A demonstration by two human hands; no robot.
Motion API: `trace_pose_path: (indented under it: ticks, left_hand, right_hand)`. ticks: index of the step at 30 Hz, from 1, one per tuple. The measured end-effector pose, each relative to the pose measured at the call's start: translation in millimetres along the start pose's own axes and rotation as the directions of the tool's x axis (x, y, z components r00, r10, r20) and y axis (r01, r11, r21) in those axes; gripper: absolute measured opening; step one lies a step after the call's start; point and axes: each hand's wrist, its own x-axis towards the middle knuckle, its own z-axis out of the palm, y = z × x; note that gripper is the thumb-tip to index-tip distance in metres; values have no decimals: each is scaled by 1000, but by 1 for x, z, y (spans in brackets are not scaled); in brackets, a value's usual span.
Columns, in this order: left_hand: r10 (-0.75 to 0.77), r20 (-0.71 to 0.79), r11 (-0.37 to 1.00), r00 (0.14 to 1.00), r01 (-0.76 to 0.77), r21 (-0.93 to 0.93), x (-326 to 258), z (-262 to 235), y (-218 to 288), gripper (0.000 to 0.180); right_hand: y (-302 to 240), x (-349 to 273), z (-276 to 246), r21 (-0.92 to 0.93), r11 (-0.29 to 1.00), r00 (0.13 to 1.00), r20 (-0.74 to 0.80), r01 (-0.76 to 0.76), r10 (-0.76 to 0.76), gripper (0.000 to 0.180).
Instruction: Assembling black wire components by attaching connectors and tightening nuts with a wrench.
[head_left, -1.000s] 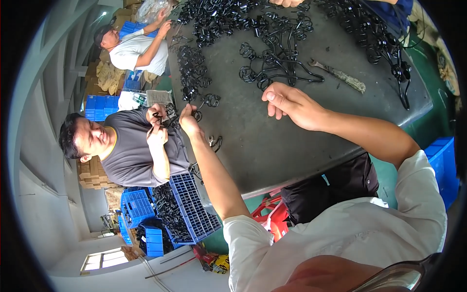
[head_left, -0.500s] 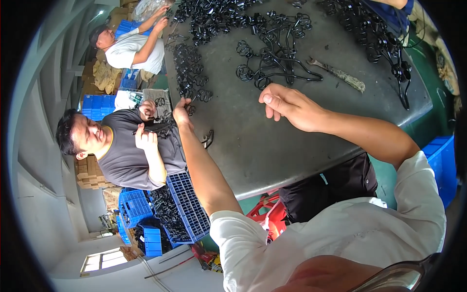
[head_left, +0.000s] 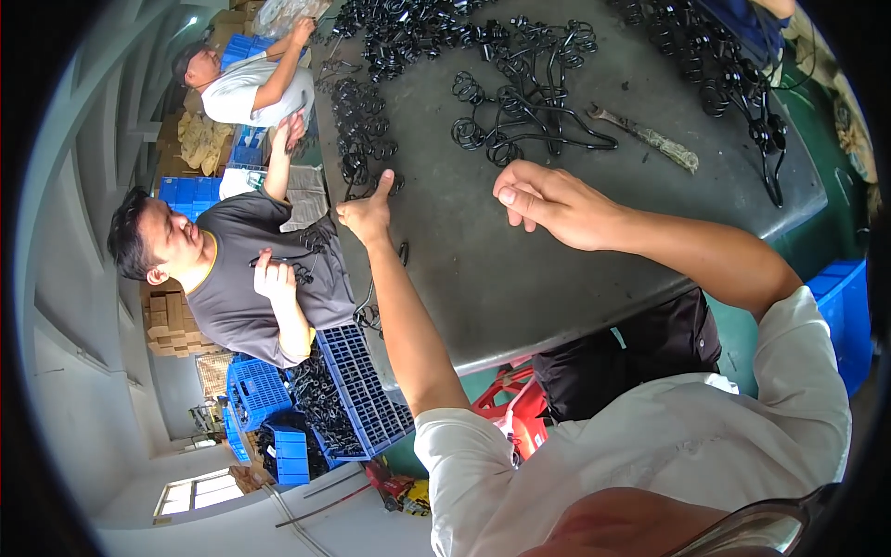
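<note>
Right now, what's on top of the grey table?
Heaps of black coiled wire parts, plus a wrench-like tool. Can't see the grey table beneath the heaps, nor the strip behind the left hand and forearm.

Hands apart, left thumb raised

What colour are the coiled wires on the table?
The coiled wires are black, clearest in head view.

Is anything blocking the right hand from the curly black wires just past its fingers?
Nothing visible blocks it. The right hand is beside the nearest curly black wires; whether they touch, I can't tell.
</note>
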Motion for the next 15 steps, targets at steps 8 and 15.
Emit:
trace_pose_path:
  ticks: [8, 15]
  left_hand:
    - [108, -193, 992, 975, -119, -47, -9, 7, 1, 132]
    - [327, -207, 563, 922, -366, -741, -126, -12, 106, 27]
  right_hand:
    - [-6, -3, 5, -83, 994, 992, 99, -76, 84, 44]
    - [-8, -7, -9, -304, 949, 996, 24, 87, -84, 36]
